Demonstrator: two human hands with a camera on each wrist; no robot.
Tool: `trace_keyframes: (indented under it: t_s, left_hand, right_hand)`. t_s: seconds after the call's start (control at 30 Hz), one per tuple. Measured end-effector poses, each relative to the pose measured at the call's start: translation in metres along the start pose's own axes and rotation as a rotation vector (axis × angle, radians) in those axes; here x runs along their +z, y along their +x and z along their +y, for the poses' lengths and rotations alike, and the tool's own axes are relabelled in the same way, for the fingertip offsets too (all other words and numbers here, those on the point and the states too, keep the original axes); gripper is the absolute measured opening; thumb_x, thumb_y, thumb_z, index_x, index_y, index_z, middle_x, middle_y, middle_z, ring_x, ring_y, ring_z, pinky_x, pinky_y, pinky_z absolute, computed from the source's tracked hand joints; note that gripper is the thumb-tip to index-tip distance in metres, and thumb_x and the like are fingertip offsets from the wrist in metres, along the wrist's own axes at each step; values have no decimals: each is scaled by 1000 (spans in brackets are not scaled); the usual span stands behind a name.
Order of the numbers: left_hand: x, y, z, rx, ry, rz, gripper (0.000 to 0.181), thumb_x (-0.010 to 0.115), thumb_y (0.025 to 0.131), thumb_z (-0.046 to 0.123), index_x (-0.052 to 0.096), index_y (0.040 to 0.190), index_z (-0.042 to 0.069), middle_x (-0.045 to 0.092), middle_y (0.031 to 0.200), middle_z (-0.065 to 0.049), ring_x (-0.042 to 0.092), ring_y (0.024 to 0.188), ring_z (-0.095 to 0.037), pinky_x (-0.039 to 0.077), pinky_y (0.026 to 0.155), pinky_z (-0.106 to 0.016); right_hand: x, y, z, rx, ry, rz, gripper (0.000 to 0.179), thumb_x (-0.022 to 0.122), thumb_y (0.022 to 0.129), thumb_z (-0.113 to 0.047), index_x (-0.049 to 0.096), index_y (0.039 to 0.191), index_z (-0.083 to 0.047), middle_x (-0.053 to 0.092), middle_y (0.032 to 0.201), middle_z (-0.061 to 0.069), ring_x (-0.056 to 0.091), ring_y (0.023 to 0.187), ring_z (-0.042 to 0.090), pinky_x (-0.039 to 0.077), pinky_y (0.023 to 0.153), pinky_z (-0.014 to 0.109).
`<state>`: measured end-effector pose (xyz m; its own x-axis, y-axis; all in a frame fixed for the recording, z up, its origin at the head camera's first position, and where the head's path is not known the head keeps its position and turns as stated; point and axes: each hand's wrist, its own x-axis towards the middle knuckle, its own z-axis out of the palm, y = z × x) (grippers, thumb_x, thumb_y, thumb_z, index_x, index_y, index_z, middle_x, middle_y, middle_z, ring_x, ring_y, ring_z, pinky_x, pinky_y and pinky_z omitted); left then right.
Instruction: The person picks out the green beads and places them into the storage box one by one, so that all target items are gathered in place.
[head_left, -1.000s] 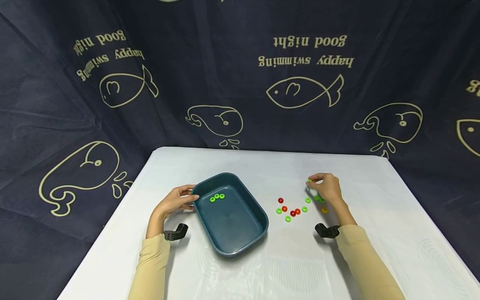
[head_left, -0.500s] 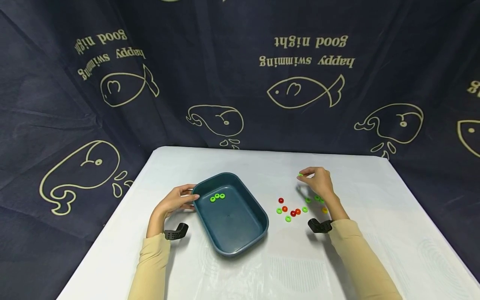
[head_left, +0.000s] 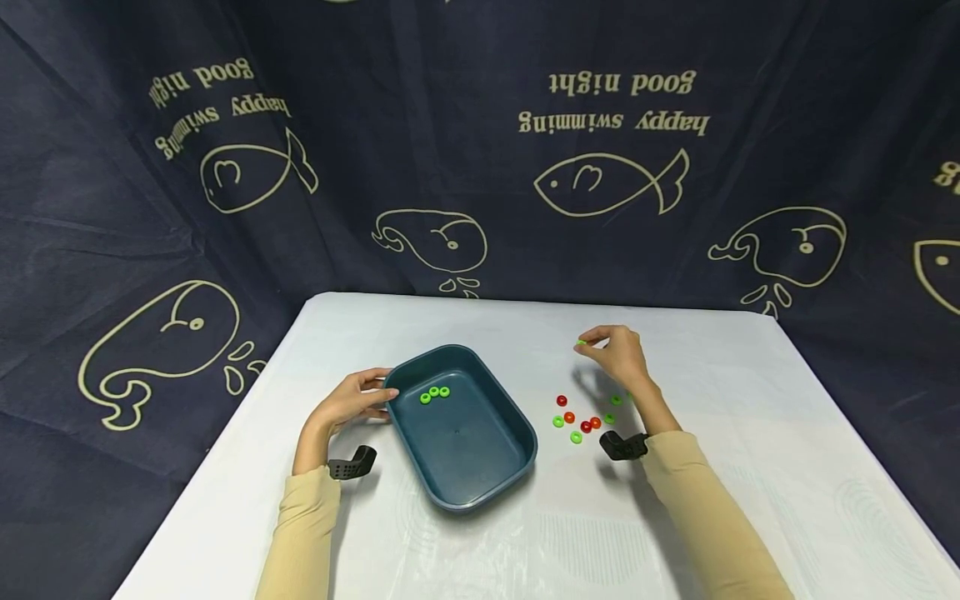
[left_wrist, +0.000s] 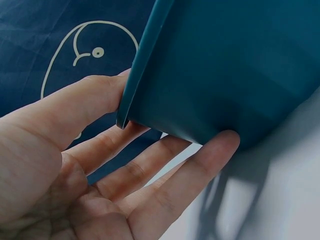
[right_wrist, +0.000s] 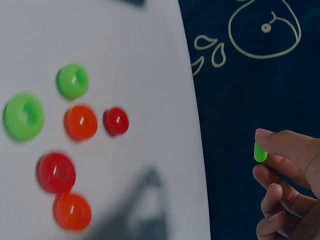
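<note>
A dark teal plastic tub (head_left: pixel 457 454) stands at an angle on the table, with three small green rings (head_left: pixel 434 392) lying inside near its far end. At its left corner my left hand (head_left: pixel 351 402) holds the rim, thumb over the edge and fingers against the outer wall, as the left wrist view shows. To the right of the tub, my right hand (head_left: pixel 621 357) is raised over the table and pinches a green ring (right_wrist: pixel 260 152) between thumb and index finger. Its other fingers are loosely curled.
Between the tub and my right forearm lie loose rings: green (head_left: pixel 576 437), red (head_left: pixel 562 401) and orange (head_left: pixel 596 422). The white-covered table (head_left: pixel 480 558) ends at a dark blue curtain (head_left: pixel 420 125) printed with fish and whales. Each wrist carries a black camera mount (head_left: pixel 622 446).
My right hand has moved left and slightly away from me, towards the tub, carrying the pinched green ring. My left hand and the tub have stayed put.
</note>
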<state>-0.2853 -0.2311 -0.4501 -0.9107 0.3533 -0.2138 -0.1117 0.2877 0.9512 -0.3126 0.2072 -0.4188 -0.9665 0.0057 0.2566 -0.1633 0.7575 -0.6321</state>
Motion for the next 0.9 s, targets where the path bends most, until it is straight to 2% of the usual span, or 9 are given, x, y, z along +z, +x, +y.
trace_keyframes:
  t_s: [0.47, 0.9]
  left_hand:
    - [0, -1, 0, -1, -3, -2, 63, 61, 92, 15, 30, 143, -5, 42, 130, -30, 65, 97, -32, 59, 83, -43]
    - [0, 0, -1, -24, 7, 17, 61, 63, 91, 17, 35, 142, -1, 43, 130, -28, 65, 95, -28, 59, 82, -42]
  right_hand:
    - [11, 13, -42, -53, 45, -12, 19, 75, 80, -21, 75, 93, -7, 73, 91, 13, 62, 79, 26, 50, 64, 28]
    - [25, 21, -72, -101, 48, -39, 19, 75, 80, -24, 75, 94, -10, 73, 93, 10, 63, 79, 25, 52, 64, 31]
